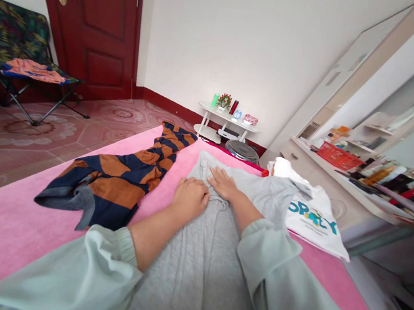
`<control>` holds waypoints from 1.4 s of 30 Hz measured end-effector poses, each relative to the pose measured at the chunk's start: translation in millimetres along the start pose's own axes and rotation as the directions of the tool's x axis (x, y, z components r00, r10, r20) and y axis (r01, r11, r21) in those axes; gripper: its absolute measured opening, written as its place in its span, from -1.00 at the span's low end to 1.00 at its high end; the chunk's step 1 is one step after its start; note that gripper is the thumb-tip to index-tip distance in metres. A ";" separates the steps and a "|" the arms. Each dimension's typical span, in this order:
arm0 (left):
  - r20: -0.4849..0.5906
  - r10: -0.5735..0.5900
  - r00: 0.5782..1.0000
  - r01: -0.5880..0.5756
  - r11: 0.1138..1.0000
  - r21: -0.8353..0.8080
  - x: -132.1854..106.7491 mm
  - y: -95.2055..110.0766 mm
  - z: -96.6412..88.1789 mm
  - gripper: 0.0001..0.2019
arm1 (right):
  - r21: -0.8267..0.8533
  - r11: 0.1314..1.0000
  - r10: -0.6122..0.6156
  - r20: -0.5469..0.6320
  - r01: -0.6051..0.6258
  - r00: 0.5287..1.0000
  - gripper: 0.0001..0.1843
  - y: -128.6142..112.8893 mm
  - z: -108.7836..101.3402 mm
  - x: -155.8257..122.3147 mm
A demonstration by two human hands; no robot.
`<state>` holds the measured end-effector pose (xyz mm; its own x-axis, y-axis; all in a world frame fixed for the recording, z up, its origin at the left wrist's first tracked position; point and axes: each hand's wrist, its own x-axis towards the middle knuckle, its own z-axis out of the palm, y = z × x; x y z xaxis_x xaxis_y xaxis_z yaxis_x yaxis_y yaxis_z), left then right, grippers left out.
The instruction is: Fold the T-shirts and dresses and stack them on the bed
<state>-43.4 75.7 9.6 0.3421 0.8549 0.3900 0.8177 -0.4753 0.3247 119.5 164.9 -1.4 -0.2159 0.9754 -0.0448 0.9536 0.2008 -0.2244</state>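
Note:
A grey garment with a drawstring waistband lies spread along the pink bed cover in front of me. My left hand rests on its left edge near the waistband with the fingers curled under, gripping the fabric. My right hand lies flat on the waistband with the fingers stretched out. Both arms wear pale green sleeves. A navy and orange striped garment lies crumpled on the cover to the left of my left hand.
A white bag with coloured letters lies at the bed's right edge. A dresser with bottles and a red basket stands on the right. A small white table, a folding chair and a dark red door stand beyond.

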 end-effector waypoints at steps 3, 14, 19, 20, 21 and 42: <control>0.000 0.016 1.000 -0.016 1.000 -0.008 0.0 -1.1 0.0 -0.78 | -0.014 0.999 0.036 -0.109 -0.038 0.993 -0.36 -4.3 2.2 -11.1; -0.008 0.024 1.000 -0.024 0.998 -0.055 -0.8 -6.9 1.4 -0.81 | -0.046 0.993 0.065 -0.546 -0.107 0.835 -0.57 72.0 -55.6 -77.1; -0.031 0.032 0.999 -0.034 0.999 -0.040 0.0 -7.1 4.2 -0.82 | -0.044 0.823 0.369 -0.716 -0.566 0.592 -0.42 136.4 -99.9 -114.4; -0.032 0.035 0.999 -0.037 0.998 -0.045 0.0 -7.4 4.6 -0.82 | -0.024 0.789 0.429 -0.694 -0.614 0.578 -0.36 144.8 -102.8 -118.3; -0.034 0.041 0.999 -0.043 0.998 -0.051 0.0 -7.8 5.0 -0.82 | -0.013 0.769 0.472 -0.663 -0.640 0.581 -0.31 151.6 -104.1 -120.5; -0.047 0.064 0.997 -0.068 0.991 -0.111 3.7 -11.4 10.5 -0.80 | 0.280 0.733 0.664 -0.492 -0.619 0.564 -0.72 132.7 -155.2 -102.1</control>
<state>-46.6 86.5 -1.7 0.3710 0.8122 0.4503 0.7360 -0.5528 0.3908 300.7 106.1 124.5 0.6146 0.7278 0.3043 0.7742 -0.4825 -0.4097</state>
